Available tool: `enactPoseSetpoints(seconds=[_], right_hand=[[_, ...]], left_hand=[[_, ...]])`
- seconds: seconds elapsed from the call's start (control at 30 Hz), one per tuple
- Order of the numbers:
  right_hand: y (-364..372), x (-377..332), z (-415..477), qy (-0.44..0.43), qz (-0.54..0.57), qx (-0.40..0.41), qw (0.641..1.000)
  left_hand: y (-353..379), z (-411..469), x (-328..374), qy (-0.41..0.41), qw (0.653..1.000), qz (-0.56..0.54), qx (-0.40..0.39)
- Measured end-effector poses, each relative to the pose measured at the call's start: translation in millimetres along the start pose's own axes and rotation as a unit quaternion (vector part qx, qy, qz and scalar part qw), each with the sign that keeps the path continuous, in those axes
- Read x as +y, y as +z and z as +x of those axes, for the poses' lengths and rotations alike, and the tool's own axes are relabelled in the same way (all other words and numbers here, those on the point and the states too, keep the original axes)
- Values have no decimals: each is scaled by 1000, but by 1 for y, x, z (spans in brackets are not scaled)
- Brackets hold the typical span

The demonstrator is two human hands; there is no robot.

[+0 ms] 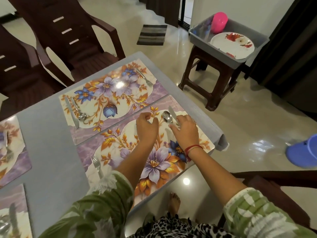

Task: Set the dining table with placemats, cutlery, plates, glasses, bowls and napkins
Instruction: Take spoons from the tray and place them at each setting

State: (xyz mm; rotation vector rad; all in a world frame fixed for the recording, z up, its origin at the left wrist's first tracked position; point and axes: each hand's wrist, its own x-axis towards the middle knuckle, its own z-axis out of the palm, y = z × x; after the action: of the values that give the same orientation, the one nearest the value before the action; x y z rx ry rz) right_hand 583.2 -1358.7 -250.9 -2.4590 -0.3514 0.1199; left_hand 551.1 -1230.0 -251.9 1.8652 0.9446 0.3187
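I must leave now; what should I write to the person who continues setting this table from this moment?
Left hand: curled over the near placemat; contents unclear.
Right hand: covers the handles of spoon and knife at its right end; grip hidden.
Done: placemats laid; fork on this one; far placemat has its cutlery.
Left: plates, now in the grey tub on the stool; glasses, bowls, napkins.

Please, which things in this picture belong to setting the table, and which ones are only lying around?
For the job: placemats, spoon, knife, fork, floral plates and pink vessel in the grey tub.

Only lying about: striped floor mat, blue plastic thing on the floor, brown chairs, brown stool.
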Motion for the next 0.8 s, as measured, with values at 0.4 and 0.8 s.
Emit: enactPoseSetpoints(seconds=[0.4,0.8], right_hand=[[32,-57,-111,-97,108,-19,989],[18,-130,-299,-115,177,68,975]], left_hand=[[-102,-92,-40,48,990,-111,69],[-226,-238,-117,83,984,-144,56]])
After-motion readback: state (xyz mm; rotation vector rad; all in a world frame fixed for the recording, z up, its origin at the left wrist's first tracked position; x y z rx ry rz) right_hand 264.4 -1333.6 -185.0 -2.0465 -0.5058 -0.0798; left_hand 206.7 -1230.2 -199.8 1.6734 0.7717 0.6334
